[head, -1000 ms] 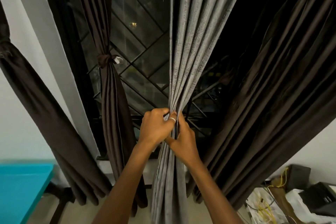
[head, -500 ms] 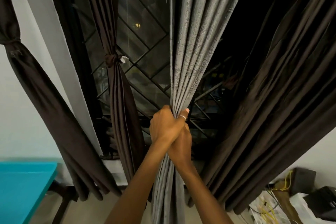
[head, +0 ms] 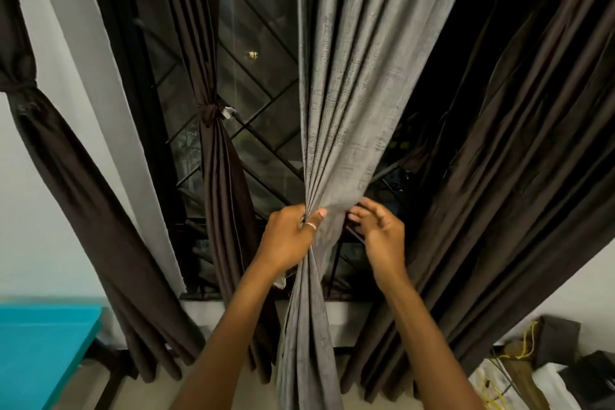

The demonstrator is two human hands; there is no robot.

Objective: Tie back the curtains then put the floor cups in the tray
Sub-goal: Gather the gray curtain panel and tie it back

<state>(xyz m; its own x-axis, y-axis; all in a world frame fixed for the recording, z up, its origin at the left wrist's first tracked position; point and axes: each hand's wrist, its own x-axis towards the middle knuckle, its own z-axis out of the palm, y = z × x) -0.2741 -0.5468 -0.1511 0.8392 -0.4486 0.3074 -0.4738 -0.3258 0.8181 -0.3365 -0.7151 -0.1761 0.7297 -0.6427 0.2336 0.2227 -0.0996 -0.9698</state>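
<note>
at window (head: 259,43) centre, grey curtain (head: 339,93) hung bunched. left hand (head: 289,236) gripped its gathered waist; right hand (head: 379,230) loose, empty, just beside. i judged fabric soft, light, slip-prone: hold at waist.

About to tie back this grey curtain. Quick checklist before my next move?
1. Grey curtain gathered: ok, bunched in the left hand.
2. Right hand free: ok, open beside the curtain, holding nothing.
3. Something to tie it with: cannot tell, none visible.
4. Far-left brown curtain and middle brown curtain tied: ok, both knotted.
5. Right brown curtain tied: not ok, hangs loose.
</note>
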